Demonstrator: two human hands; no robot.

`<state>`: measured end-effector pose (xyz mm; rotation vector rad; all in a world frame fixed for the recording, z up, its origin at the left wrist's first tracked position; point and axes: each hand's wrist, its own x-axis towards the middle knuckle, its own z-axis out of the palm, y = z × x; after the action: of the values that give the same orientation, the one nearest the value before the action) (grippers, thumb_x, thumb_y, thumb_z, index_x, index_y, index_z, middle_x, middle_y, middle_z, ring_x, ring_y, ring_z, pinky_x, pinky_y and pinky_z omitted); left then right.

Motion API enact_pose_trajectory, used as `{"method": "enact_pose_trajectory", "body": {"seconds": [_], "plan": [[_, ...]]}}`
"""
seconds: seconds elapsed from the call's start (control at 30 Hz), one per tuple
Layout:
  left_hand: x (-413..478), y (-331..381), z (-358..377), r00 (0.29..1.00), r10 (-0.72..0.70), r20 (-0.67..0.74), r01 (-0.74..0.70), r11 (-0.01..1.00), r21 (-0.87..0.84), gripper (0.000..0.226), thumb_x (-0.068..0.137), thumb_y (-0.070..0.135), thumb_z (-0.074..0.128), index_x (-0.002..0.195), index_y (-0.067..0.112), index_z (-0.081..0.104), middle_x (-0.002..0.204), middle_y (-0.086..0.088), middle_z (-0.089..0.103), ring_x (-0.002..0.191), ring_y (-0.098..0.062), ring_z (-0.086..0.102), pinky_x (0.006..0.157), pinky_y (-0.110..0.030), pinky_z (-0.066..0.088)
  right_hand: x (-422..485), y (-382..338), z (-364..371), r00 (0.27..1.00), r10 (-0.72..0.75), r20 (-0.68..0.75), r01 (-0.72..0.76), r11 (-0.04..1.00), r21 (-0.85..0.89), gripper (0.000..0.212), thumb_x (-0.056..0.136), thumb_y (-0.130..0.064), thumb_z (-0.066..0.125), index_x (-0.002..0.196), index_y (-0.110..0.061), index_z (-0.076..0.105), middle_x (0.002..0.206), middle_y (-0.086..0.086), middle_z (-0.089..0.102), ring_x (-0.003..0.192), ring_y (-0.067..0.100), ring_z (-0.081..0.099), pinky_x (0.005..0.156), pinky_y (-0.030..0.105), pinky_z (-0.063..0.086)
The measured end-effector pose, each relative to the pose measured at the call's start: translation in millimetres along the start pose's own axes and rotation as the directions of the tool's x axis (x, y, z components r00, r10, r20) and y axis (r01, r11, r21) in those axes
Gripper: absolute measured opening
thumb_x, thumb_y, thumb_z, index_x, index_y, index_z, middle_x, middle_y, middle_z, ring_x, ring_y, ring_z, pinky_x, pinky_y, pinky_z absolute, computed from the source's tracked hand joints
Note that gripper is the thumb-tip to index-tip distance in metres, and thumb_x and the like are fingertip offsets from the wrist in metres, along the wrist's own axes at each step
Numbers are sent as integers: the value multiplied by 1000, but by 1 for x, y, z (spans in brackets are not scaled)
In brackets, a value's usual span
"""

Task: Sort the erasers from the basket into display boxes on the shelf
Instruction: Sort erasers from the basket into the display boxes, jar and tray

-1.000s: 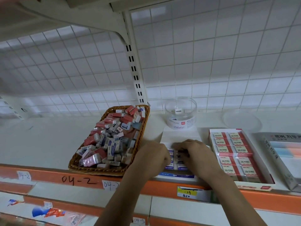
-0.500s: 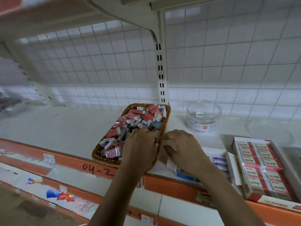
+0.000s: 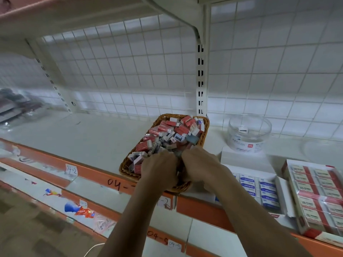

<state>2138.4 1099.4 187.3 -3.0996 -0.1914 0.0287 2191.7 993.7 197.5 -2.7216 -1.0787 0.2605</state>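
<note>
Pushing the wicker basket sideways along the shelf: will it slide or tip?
Probably slides: the wicker basket is low and wide, flat on the smooth shelf. Likely heavy for its size, heaped with erasers. Loose top ones might spill if jerked.

Clear round tub [image 3: 249, 143], lidless, one small white piece [image 3: 243, 130] inside, stands before white wire grid [image 3: 130, 71], right of slotted upright [image 3: 200, 78]; handwritten "04-2" tag [image 3: 71, 170] on orange edge strip [image 3: 92, 173]; blurred dark packets [image 3: 16, 106], perhaps bagged stock, far left; white cable [image 3: 92, 247] lowest.
</note>
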Motion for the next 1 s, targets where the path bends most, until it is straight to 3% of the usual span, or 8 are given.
{"method": "enact_pose_trajectory", "body": {"seconds": [0.2, 0.3, 0.37, 0.47, 0.57, 0.73, 0.87, 1.0], "plan": [[-8, -7, 3, 996, 7, -92, -15, 995, -96, 22, 93, 31, 49, 104, 23, 66, 92, 4, 67, 82, -14, 64, 73, -25, 54, -1, 4, 6, 995, -18, -100, 21, 1000, 19, 20, 85, -13, 61, 71, -13, 46, 66, -2, 42, 60, 11, 43, 58, 26, 39], [-8, -8, 3, 985, -40, -169, 11, 985, -170, 20, 96, 31, 43, 99, 22, 61, 87, 5, 65, 73, -8, 58, 60, -14, 43, 2, 9, 14, 986, -75, -150, 92, 989, 113, 3, 82, -16, 63, 83, -13, 62, 77, 0, 56, 68, 12, 53, 62, 22, 45], [-8, -5, 1, 969, -93, -228, 30, 963, -268, 19, 96, 29, 47, 106, 23, 62, 89, 6, 66, 69, -4, 56, 54, -7, 37, 3, 12, 17, 972, -77, -221, 120, 975, 187, 9, 82, -19, 63, 90, -14, 63, 87, 0, 59, 75, 12, 56, 65, 18, 46], [-6, 0, -2, 930, -169, -327, 23, 913, -407, 25, 93, 26, 56, 117, 24, 64, 101, 7, 70, 74, 0, 56, 59, -4, 36, -1, 18, 15, 938, 22, -346, 78, 959, 272, 18, 84, -22, 63, 101, -16, 63, 105, 0, 49, 84, 10, 50, 66, 14, 36], [0, 6, -2, 896, -242, -373, 25, 864, -503, 29, 92, 23, 58, 121, 25, 62, 111, 6, 69, 78, 3, 52, 62, -7, 36, -5, 30, 8, 895, 91, -436, 54, 949, 309, 21, 85, -22, 63, 105, -21, 64, 102, -5, 45, 84, 7, 44, 68, 14, 33], [16, 19, 1, 878, -292, -378, -58, 720, -691, 26, 91, 19, 60, 117, 25, 63, 100, 7, 70, 54, 0, 57, 45, -11, 46, -10, 63, -4, 842, 237, -484, -10, 905, 426, 29, 83, -9, 64, 109, -20, 64, 99, -4, 43, 76, 6, 46, 76, 13, 34], [27, 36, 1, 910, -285, -303, -97, 564, -820, 24, 89, 20, 63, 111, 28, 64, 86, 20, 67, 70, -3, 65, 64, -21, 56, -12, 97, -14, 750, 352, -560, -70, 884, 461, 34, 83, -2, 62, 115, -14, 63, 109, 8, 52, 63, 1, 43, 72, 5, 26], [36, 58, 1, 941, -226, -251, -122, 466, -876, 22, 88, 21, 64, 108, 29, 65, 94, 18, 69, 81, 5, 64, 70, -11, 50, -15, 131, -23, 648, 467, -602, -165, 857, 487, 34, 84, -2, 59, 118, -11, 61, 105, 11, 58, 84, 24, 60, 81, 21, 39]]}}
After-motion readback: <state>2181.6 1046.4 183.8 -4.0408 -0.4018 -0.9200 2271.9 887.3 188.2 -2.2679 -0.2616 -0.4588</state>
